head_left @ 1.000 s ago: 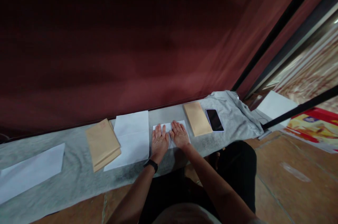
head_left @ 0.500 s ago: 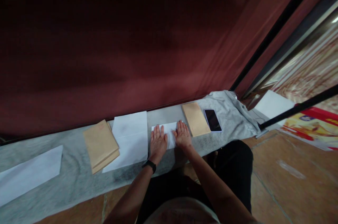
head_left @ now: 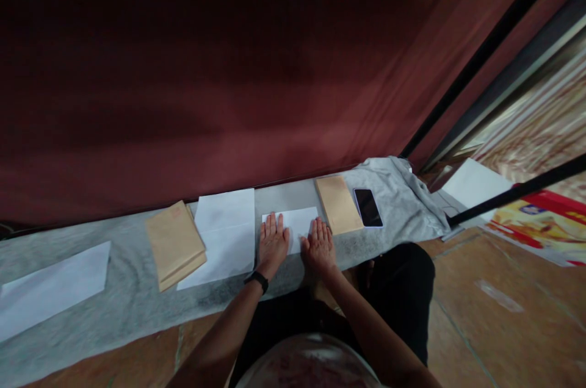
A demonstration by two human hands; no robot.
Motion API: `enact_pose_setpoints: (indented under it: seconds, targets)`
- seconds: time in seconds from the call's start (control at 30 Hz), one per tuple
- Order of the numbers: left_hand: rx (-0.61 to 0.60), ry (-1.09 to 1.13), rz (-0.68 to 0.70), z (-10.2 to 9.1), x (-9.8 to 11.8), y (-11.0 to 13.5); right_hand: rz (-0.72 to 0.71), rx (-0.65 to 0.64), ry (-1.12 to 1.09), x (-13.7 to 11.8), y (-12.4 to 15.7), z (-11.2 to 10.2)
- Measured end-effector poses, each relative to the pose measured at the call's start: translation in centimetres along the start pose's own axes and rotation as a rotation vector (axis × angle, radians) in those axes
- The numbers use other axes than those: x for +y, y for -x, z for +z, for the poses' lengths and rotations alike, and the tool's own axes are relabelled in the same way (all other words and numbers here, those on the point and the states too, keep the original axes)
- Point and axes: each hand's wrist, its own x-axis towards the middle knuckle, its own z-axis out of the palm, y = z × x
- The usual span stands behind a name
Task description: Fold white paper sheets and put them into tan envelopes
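Note:
A small folded white sheet [head_left: 296,221] lies on the grey felt cloth [head_left: 128,302] in front of me. My left hand [head_left: 273,242] rests flat on its left end, fingers stretched out. My right hand [head_left: 318,246] lies flat at its near right corner, fingers spread. A black band is on my left wrist. Neither hand grips anything.
Left of the hands lie a larger white sheet [head_left: 223,235], a stack of brown envelopes [head_left: 174,244] and another white sheet [head_left: 50,287]. To the right are a brown envelope [head_left: 337,204] and a dark phone [head_left: 367,207]. A dark red curtain [head_left: 220,83] hangs behind.
My right hand has slid back toward me, from on top of the folded sheet to its near right corner, uncovering more of the sheet. My left hand stays flat on the left end.

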Motion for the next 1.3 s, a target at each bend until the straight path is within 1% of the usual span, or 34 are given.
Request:
enact_pose_setpoints:
  seconds: [0.3, 0.5, 0.57, 0.6, 0.67, 0.8, 0.87, 0.93, 1.03, 1.2, 1.3]
  targets:
    - [0.017, 0.001, 0.005, 0.0, 0.1, 0.0, -0.025, -0.089, -0.003, 1.0, 3.3, -2.1]
    - [0.009, 0.006, 0.01, 0.3, -0.4, 0.0, -0.027, -0.114, 0.025, 1.4, 4.4, -3.1]
    - [0.011, 0.018, 0.01, 0.3, -0.1, 0.0, -0.028, -0.115, 0.024, 1.5, 4.6, -3.2]
    - [0.016, 0.032, 0.024, 0.2, 0.3, 0.0, -0.03, -0.113, 0.022, 1.5, 4.6, -3.2]
    - [0.022, 0.083, 0.103, 0.2, 1.5, 0.1, -0.032, -0.109, 0.024, 1.5, 4.7, -3.2]
    - [-0.01, 0.191, 0.351, 0.7, 4.9, 0.5, -0.051, -0.117, 0.044, 1.6, 4.7, -3.2]
    - [-0.022, 0.206, 0.406, 1.1, 6.1, 0.6, -0.062, -0.126, 0.05, 1.6, 4.7, -3.2]
    - [-0.021, 0.202, 0.409, 1.6, 6.6, 0.4, -0.063, -0.129, 0.053, 1.6, 4.7, -3.2]
    - [-0.014, 0.181, 0.391, 2.1, 6.2, -0.5, -0.049, -0.121, 0.053, 1.6, 4.6, -3.1]
    - [-0.019, 0.135, 0.336, 2.3, 4.3, -2.5, -0.036, -0.112, 0.03, 1.6, 4.5, -3.1]
    - [-0.029, 0.111, 0.29, 2.3, 3.3, -3.1, -0.036, -0.126, 0.042, 1.5, 4.5, -3.2]
